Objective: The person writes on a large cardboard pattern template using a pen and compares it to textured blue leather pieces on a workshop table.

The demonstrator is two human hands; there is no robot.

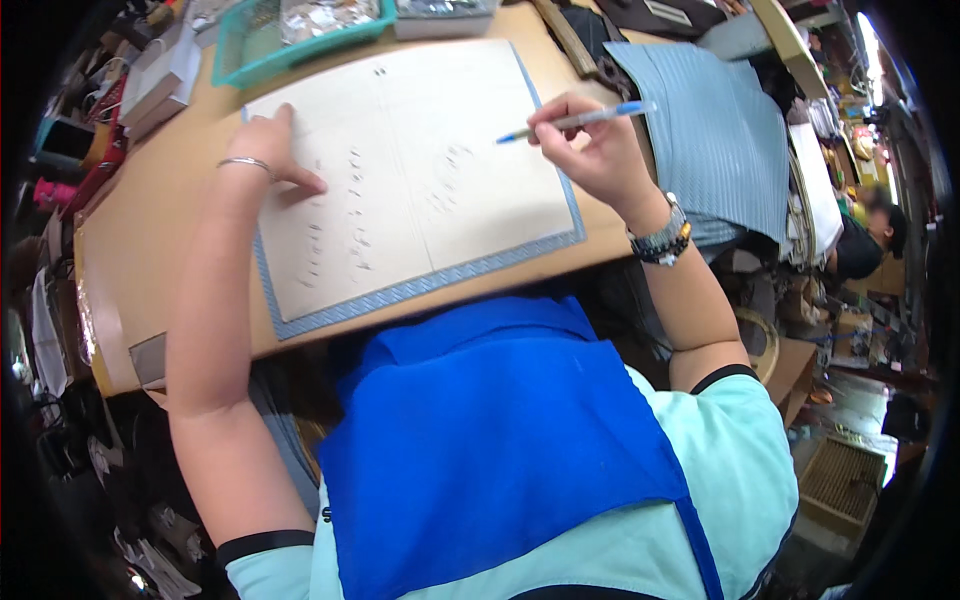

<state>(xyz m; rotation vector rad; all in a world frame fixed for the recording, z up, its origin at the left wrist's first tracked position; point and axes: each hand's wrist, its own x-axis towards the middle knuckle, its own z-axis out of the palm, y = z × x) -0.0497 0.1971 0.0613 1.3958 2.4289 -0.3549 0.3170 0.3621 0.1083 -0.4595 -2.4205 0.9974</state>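
An open folder with cream pages (500, 210) and a blue patterned edge lies on the tan table (140, 250), bearing handwriting in pencil or ink. My left hand (275, 155) rests on the left page, fingers apart and holding nothing, with one finger stretched toward the writing. Over the right page, my right hand (585, 150) grips a blue-and-clear pen (625, 108), held almost level with its point to the left.
A teal basket (235, 55) and a white box (160, 80) stand along the back. Ribbed light-blue sheets (715, 140) lie at the right. Beyond them is another person (865, 240). Shelves and boxes crowd both sides.
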